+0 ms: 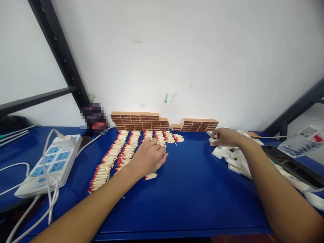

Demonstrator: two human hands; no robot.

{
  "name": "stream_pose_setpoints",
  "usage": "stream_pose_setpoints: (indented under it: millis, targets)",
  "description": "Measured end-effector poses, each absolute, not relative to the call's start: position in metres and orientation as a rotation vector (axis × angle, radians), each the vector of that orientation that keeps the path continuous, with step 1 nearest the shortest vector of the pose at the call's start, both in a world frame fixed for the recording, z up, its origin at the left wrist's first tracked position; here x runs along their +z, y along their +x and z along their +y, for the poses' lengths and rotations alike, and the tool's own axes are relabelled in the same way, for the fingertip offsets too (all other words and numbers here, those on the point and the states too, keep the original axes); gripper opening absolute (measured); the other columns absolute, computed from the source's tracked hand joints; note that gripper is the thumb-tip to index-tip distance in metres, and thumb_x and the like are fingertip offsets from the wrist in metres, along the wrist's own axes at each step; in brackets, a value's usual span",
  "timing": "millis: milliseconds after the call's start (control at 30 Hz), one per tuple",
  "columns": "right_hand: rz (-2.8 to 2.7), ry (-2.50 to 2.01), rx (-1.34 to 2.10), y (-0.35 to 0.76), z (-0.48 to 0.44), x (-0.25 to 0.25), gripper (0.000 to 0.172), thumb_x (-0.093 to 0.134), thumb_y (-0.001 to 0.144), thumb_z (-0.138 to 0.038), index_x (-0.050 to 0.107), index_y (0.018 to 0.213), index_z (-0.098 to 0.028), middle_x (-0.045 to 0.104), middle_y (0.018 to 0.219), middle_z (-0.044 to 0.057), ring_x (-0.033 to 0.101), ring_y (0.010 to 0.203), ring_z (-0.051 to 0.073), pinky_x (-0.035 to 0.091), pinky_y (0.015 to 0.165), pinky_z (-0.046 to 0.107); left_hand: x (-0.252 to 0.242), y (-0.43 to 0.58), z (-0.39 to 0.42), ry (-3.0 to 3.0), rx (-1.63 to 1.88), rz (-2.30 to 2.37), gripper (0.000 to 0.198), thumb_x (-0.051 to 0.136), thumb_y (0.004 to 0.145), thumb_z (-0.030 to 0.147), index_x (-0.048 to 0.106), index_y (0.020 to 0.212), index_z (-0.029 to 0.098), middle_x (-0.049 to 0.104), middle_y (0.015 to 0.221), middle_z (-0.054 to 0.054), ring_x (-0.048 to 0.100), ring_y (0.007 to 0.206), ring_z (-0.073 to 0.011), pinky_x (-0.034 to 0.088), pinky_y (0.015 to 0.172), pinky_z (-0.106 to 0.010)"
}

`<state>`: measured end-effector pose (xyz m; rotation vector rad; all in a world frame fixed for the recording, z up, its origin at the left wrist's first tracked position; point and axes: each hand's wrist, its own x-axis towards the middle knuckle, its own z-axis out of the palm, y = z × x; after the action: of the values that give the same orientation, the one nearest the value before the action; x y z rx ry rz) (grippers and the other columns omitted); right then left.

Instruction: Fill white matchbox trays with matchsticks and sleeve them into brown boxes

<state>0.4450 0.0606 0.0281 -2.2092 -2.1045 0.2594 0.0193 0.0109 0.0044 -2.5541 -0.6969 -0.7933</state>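
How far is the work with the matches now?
Done, it seems: stacked matchboxes stand at the wall. In hand: the left hand lies on the rows of matches, and the right hand touches the white trays. Left: most matches and trays lie loose.

The left hand (pixel 149 157) lies palm down on the rows of matchsticks (pixel 111 158), hiding the sticks under it and whether its fingers grip any. The right hand (pixel 225 137) covers part of the pile of white cardboard pieces (pixel 236 160), and its hold on them cannot be told. Both forearms are cut off by the bottom edge. Beside the stacked matchboxes (pixel 139 121), a dark and red object (pixel 94 119) is blurred into squares. The power strip (pixel 48 165) has cords running off the left and bottom edges. A black flat device (pixel 291 163) and a clear packet (pixel 303 141) are cut by the right edge.
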Motion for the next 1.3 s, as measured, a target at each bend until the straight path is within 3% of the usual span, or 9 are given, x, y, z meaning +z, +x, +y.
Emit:
stream_pose_setpoints:
  millis: [200,300,433,500,633,767,933,1300]
  targets:
    - [-2.147,-1.892,0.194,0.406,0.049,0.045,0.048,0.079,0.075,-0.065,0.075,0.095,-0.022,0.072,0.098,0.01,0.067,0.09,0.029,0.049,0.078,0.039,0.003,0.019,0.012,-2.57,-0.857,-0.727,0.019,0.061,0.102,0.027,0.068,0.087,0.018,0.07,0.075,-0.004,0.059,0.082,-0.0229,0.044,0.077,-0.038]
    - [-2.282,-1.646,0.305,0.348,0.031,0.05,0.053,0.077,0.078,-0.071,0.077,0.098,-0.022,0.07,0.092,0.007,0.064,0.083,0.025,0.046,0.072,0.036,0.003,0.021,0.01,-2.621,-0.868,-0.747,0.019,0.062,0.102,0.033,0.07,0.093,0.017,0.071,0.079,-0.005,0.06,0.087,-0.0245,0.046,0.079,-0.039]
    - [-2.496,-1.277,0.592,0.282,0.011,0.043,0.05,0.084,0.076,-0.067,0.078,0.098,-0.023,0.068,0.09,0.004,0.06,0.08,0.02,0.044,0.068,0.032,0.004,0.022,0.005,-2.773,-0.841,-0.784,0.035,0.071,0.095,0.05,0.07,0.109,0.018,0.074,0.101,-0.008,0.062,0.103,-0.0277,0.049,0.092,-0.044]
    - [-2.481,-1.221,0.636,0.275,0.01,0.038,0.046,0.08,0.082,-0.066,0.078,0.1,-0.023,0.067,0.089,0.004,0.058,0.078,0.019,0.044,0.067,0.031,0.003,0.022,0.003,-2.844,-0.809,-0.804,0.045,0.075,0.09,0.056,0.069,0.115,0.018,0.072,0.111,-0.009,0.061,0.111,-0.0296,0.049,0.099,-0.047]
    - [-2.258,-1.309,0.37,0.303,0.031,0.023,0.035,0.066,0.096,-0.055,0.077,0.098,-0.022,0.064,0.083,0.004,0.056,0.073,0.019,0.044,0.069,0.033,-0.001,0.022,0.002,-2.946,-0.777,-0.814,0.043,0.079,0.087,0.054,0.072,0.111,0.019,0.07,0.115,-0.009,0.059,0.119,-0.0299,0.047,0.106,-0.049]
    - [-2.188,-1.396,0.194,0.329,0.054,0.001,0.023,0.068,0.093,-0.04,0.075,0.104,-0.02,0.066,0.094,0.008,0.06,0.077,0.021,0.048,0.076,0.036,0.0,0.021,0.001,-2.986,-0.799,-0.829,0.041,0.08,0.085,0.052,0.073,0.108,0.02,0.068,0.116,-0.009,0.057,0.119,-0.029,0.046,0.107,-0.049]
    - [-2.232,-1.413,0.19,0.33,0.062,-0.014,0.02,0.063,0.096,-0.039,0.07,0.095,-0.021,0.065,0.096,0.009,0.062,0.083,0.023,0.048,0.077,0.036,0.008,0.019,-0.002,-2.981,-0.788,-0.873,0.051,0.084,0.077,0.047,0.07,0.117,0.019,0.066,0.12,-0.01,0.054,0.123,-0.031,0.044,0.111,-0.051]
    - [-2.251,-1.413,0.299,0.329,0.052,0.004,0.021,0.066,0.094,-0.04,0.072,0.087,-0.021,0.063,0.088,0.006,0.056,0.075,0.02,0.042,0.07,0.033,0.009,0.019,-0.003,-3.074,-0.779,-0.846,0.022,0.08,0.081,0.035,0.068,0.092,0.019,0.065,0.111,-0.008,0.055,0.117,-0.0278,0.047,0.103,-0.046]
